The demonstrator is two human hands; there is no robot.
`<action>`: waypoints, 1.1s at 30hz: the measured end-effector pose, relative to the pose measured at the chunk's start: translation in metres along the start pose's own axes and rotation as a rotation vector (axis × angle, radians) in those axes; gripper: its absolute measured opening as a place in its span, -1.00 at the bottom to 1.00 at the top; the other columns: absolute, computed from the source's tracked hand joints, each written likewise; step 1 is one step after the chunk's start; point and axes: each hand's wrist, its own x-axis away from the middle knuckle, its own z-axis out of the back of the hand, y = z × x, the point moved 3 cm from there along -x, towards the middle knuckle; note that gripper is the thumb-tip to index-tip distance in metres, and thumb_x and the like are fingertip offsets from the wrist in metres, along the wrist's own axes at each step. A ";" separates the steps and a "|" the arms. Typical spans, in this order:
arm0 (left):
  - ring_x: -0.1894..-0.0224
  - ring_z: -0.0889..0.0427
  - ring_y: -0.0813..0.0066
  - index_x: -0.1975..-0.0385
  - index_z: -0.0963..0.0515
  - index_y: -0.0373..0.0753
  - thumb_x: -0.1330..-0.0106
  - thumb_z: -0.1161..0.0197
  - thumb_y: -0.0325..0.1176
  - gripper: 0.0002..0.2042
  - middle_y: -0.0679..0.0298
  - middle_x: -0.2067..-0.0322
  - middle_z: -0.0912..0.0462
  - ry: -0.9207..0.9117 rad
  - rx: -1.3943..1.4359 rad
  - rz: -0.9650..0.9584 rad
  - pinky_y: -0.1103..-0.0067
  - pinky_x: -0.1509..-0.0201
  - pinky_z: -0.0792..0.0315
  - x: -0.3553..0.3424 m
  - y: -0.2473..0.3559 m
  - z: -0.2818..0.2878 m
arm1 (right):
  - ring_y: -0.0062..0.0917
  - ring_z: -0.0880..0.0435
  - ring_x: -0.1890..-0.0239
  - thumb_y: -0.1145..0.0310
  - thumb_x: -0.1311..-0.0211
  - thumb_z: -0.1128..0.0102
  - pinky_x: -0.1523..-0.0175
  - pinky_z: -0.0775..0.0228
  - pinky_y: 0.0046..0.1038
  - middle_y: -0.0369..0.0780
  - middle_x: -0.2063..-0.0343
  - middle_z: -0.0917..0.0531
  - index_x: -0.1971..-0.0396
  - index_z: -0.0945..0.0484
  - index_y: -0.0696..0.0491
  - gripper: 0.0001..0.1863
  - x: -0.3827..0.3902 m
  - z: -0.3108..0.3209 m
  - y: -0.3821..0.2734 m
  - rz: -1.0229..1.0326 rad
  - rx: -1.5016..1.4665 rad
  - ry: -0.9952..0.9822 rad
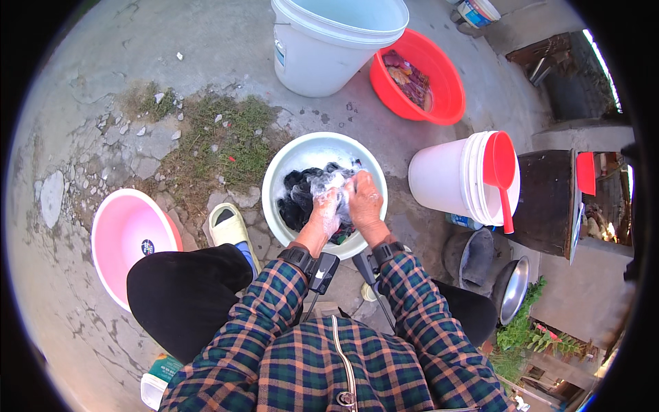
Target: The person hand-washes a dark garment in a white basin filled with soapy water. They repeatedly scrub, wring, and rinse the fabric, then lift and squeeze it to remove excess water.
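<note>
A pale white-green basin stands on the ground in front of me. In it lies a bunched, wet dark cloth, partly coated in white suds. My left hand, lathered with foam, is closed on a soapy part of the cloth. Right beside it, my right hand is curled into the same foamy bundle with knuckles up. Both hands are close together over the basin's right half. The fingertips are hidden in suds and fabric.
An empty pink basin sits left, near my slippered foot. Ahead stand a large white bucket and a red basin with patterned cloth. At right, a red ladle hangs on a white bucket; a metal bowl lies nearer.
</note>
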 end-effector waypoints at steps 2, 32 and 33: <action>0.25 -0.56 0.41 0.17 -0.53 -0.17 -0.39 -0.14 -0.25 -0.83 0.31 0.26 -0.58 0.013 0.024 0.033 0.48 0.08 -0.49 0.002 0.005 -0.004 | -0.12 -0.61 0.30 0.26 -0.24 -0.13 0.23 -0.47 -0.18 -0.12 0.27 -0.53 0.31 -0.46 0.04 -0.83 0.007 -0.006 -0.007 0.208 -0.059 -0.072; -0.22 -0.43 0.32 -0.22 -0.36 -0.15 -0.34 0.02 0.29 -0.32 0.23 -0.18 -0.47 -0.351 0.065 -0.108 0.31 -0.37 -0.22 0.025 0.040 -0.040 | -0.33 -0.50 -0.14 0.02 -0.27 -0.17 -0.22 -0.28 -0.31 -0.13 -0.04 -0.53 -0.19 -0.37 0.07 -0.41 -0.016 0.013 0.021 0.091 -0.573 -0.327; -0.17 -0.47 0.32 -0.20 -0.38 -0.15 -0.35 0.00 0.26 -0.36 0.24 -0.13 -0.51 -0.287 0.104 -0.054 0.30 -0.32 -0.29 0.023 0.040 -0.039 | -0.31 -0.44 -0.21 -0.01 -0.22 -0.22 -0.29 -0.21 -0.31 -0.09 -0.13 -0.46 -0.27 -0.27 0.05 -0.29 -0.008 0.013 0.025 0.043 -0.592 -0.356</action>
